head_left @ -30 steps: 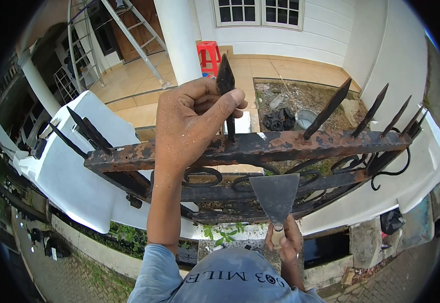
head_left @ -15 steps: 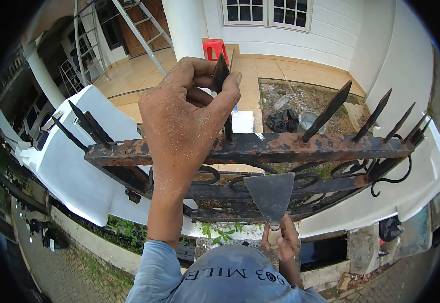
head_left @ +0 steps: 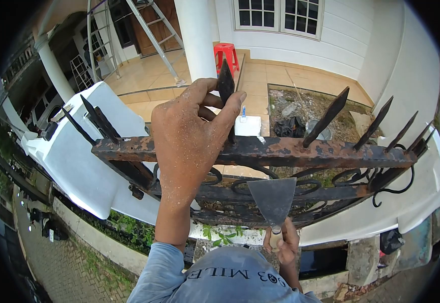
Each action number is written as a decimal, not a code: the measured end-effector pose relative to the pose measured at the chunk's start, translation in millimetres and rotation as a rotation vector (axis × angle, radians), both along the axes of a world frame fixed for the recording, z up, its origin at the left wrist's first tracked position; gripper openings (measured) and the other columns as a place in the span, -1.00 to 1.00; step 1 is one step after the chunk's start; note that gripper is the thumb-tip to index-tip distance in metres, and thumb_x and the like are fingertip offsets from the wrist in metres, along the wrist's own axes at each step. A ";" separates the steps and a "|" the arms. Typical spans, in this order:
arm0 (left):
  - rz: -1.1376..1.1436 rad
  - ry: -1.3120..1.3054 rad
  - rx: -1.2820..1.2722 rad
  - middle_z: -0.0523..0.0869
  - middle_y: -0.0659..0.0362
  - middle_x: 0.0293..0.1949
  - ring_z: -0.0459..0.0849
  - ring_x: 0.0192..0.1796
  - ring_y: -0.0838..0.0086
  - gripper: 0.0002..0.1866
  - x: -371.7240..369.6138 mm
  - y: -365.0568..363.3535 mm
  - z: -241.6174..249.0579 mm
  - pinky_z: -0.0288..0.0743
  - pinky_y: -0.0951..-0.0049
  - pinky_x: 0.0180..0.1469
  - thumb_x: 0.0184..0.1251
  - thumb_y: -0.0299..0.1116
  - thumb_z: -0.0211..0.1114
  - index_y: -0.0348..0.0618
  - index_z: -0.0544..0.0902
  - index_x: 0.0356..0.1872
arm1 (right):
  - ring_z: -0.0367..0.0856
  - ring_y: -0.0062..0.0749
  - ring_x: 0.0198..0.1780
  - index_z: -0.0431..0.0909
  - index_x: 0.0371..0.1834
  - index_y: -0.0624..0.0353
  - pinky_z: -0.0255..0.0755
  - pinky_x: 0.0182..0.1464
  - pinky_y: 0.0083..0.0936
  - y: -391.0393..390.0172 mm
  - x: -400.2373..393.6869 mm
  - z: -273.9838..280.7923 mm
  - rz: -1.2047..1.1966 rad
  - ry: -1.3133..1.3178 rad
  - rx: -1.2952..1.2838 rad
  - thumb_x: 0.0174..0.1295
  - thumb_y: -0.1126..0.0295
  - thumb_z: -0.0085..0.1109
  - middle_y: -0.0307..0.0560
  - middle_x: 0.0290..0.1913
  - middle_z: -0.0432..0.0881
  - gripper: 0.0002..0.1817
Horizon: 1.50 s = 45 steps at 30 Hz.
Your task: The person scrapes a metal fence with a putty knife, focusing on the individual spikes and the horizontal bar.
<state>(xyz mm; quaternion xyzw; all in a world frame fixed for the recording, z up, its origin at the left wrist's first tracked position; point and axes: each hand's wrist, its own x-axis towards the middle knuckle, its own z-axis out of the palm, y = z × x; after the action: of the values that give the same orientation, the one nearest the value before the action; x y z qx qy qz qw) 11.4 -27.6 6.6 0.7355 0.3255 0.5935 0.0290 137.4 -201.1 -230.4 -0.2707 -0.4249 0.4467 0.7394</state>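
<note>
My left hand [head_left: 184,131], dusted with pale flecks, has its thumb and fingers closed around a black pointed fence spike [head_left: 225,81]. The spike's tip sticks out above the fingers, and part of its shaft is hidden behind the hand. It rises from a metal fence rail [head_left: 280,149] with peeling black paint and rusty brown patches. Low on the right, my right hand [head_left: 289,240] is wrapped around the pale handle of a paint scraper [head_left: 273,201]. The scraper's wide flat blade points upward, in front of the fence's lower scrollwork.
More spikes [head_left: 327,117] stand along the rail on both sides. White sheeting [head_left: 91,151] drapes over the left side. Beyond the fence are a red stool [head_left: 226,56], a ladder [head_left: 157,38], a white pillar [head_left: 196,40] and a bucket [head_left: 321,130].
My left hand has slid slightly down the spike, so more of its tip shows. The view has shifted a little. The scraper stays low in my right hand.
</note>
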 end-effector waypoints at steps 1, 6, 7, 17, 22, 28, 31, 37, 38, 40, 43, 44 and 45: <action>0.044 0.064 0.011 0.73 0.09 -0.50 0.69 -0.47 0.58 -0.75 -2.2 -1.3 -0.4 0.54 0.62 -0.46 0.06 -0.37 0.45 -0.31 0.69 -0.28 | 0.42 -0.52 -0.51 0.07 0.39 0.32 0.30 -0.49 -0.62 -0.5 0.4 -0.4 -0.008 0.007 0.004 0.28 0.25 0.07 0.16 -0.15 0.52 -0.32; 0.092 0.018 0.340 0.75 0.02 -0.33 0.74 -0.40 0.48 -0.65 8.5 6.9 -1.2 0.59 0.55 -0.45 0.08 -0.45 0.41 -0.30 0.64 -0.07 | 0.40 -0.51 -0.53 0.06 0.38 0.38 0.29 -0.49 -0.61 -4.0 2.3 5.8 0.008 -0.010 -0.037 0.25 0.16 0.10 0.16 -0.16 0.52 -0.25; 0.090 0.001 0.366 0.75 0.01 -0.31 0.74 -0.39 0.47 -0.64 10.6 8.7 -7.1 0.60 0.54 -0.44 0.08 -0.47 0.40 -0.30 0.63 -0.05 | 0.40 -0.51 -0.53 0.06 0.37 0.40 0.29 -0.49 -0.60 -4.1 3.5 6.4 0.018 -0.026 -0.046 0.24 0.14 0.10 0.16 -0.17 0.52 -0.23; -0.064 -0.156 0.499 0.74 0.00 -0.29 0.72 -0.44 0.48 -0.73 3.5 27.0 -23.8 0.54 0.58 -0.44 0.08 -0.44 0.41 -0.23 0.68 -0.15 | 0.39 -0.49 -0.65 -0.04 0.38 0.39 0.25 -0.66 -0.64 -7.5 -0.3 2.0 -0.059 -0.039 0.009 0.26 0.09 0.04 0.10 -0.32 0.46 -0.21; -0.386 -0.236 -0.119 0.72 0.09 -0.39 0.69 -0.41 0.52 -0.78 -2.5 26.5 13.1 0.54 0.57 -0.34 0.21 -0.30 0.34 -0.26 0.69 -0.26 | 0.39 -0.48 -0.67 -0.10 0.40 0.39 0.24 -0.67 -0.64 -9.4 3.9 -1.7 -0.028 -0.082 -0.028 0.25 0.10 0.04 0.12 -0.29 0.46 -0.18; -0.820 -0.239 -0.444 0.71 0.11 -0.45 0.67 -0.37 0.51 -0.73 -18.6 53.5 11.3 0.51 0.58 -0.35 0.11 -0.27 0.42 -0.28 0.69 -0.29 | 0.38 -0.48 -0.69 -0.05 0.32 0.50 0.24 -0.68 -0.64 -10.9 -0.1 5.2 -0.060 -0.056 -0.037 0.20 0.10 0.07 0.12 -0.32 0.45 -0.17; -0.697 -0.168 -0.365 0.71 0.11 -0.47 0.64 -0.44 0.56 -0.70 -21.5 47.2 4.2 0.50 0.60 -0.41 0.09 -0.27 0.44 -0.32 0.69 -0.29 | 0.38 -0.48 -0.69 -0.06 0.33 0.50 0.24 -0.68 -0.64 -9.2 -4.6 4.8 -0.102 -0.025 -0.050 0.21 0.12 0.06 0.13 -0.31 0.45 -0.18; -0.660 -0.068 -0.390 0.72 0.09 -0.45 0.65 -0.43 0.57 -0.68 -26.4 43.9 -7.9 0.53 0.59 -0.39 0.07 -0.31 0.45 -0.36 0.67 -0.24 | 0.40 -0.50 -0.55 0.00 0.42 0.30 0.28 -0.52 -0.60 -5.7 -5.2 3.8 0.005 -0.046 -0.034 0.25 0.22 0.07 0.25 -0.01 0.49 -0.25; -0.653 -0.065 -0.393 0.73 0.08 -0.42 0.66 -0.41 0.57 -0.69 -26.2 43.2 -10.6 0.53 0.59 -0.38 0.07 -0.33 0.45 -0.36 0.66 -0.24 | 0.41 -0.49 -0.54 0.00 0.41 0.35 0.28 -0.51 -0.60 -5.9 -7.5 3.9 -0.016 -0.029 -0.030 0.23 0.21 0.08 0.25 -0.01 0.49 -0.24; -0.635 -0.036 -0.399 0.73 0.08 -0.39 0.67 -0.39 0.56 -0.71 -27.2 41.0 -12.8 0.54 0.58 -0.36 0.07 -0.37 0.44 -0.36 0.65 -0.24 | 0.42 -0.48 -0.54 0.00 0.38 0.44 0.28 -0.51 -0.59 -5.3 -14.9 4.1 -0.059 0.004 -0.021 0.21 0.19 0.11 0.24 -0.01 0.49 -0.20; -0.604 0.024 -0.406 0.73 0.08 -0.39 0.69 -0.38 0.55 -0.73 -28.9 37.3 -13.7 0.56 0.56 -0.35 0.08 -0.41 0.43 -0.36 0.65 -0.23 | 0.37 -0.47 -0.68 -0.05 0.32 0.50 0.25 -0.67 -0.62 0.1 -15.6 12.2 -0.073 -0.086 -0.064 0.21 0.11 0.06 0.11 -0.38 0.45 -0.18; -0.596 0.032 -0.408 0.74 0.09 -0.39 0.69 -0.38 0.54 -0.74 -28.7 36.9 -15.9 0.57 0.55 -0.35 0.08 -0.42 0.43 -0.35 0.66 -0.24 | 0.37 -0.47 -0.68 -0.05 0.32 0.51 0.25 -0.67 -0.62 0.4 -16.6 12.9 -0.084 -0.082 -0.066 0.21 0.12 0.06 0.11 -0.38 0.44 -0.18; -0.588 0.041 -0.410 0.74 0.09 -0.40 0.70 -0.38 0.54 -0.76 -28.4 35.9 -18.3 0.58 0.54 -0.35 0.08 -0.43 0.43 -0.33 0.66 -0.25 | 0.37 -0.47 -0.68 -0.05 0.32 0.51 0.25 -0.67 -0.62 0.5 -17.8 13.2 -0.095 -0.077 -0.067 0.21 0.12 0.06 0.10 -0.39 0.44 -0.18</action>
<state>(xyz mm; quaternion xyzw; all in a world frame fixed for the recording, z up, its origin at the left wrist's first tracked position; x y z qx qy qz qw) -17.0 8.3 -11.7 0.7884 0.2128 0.4671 0.3391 119.6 -200.7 -217.2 -0.3322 -0.4243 0.4144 0.7334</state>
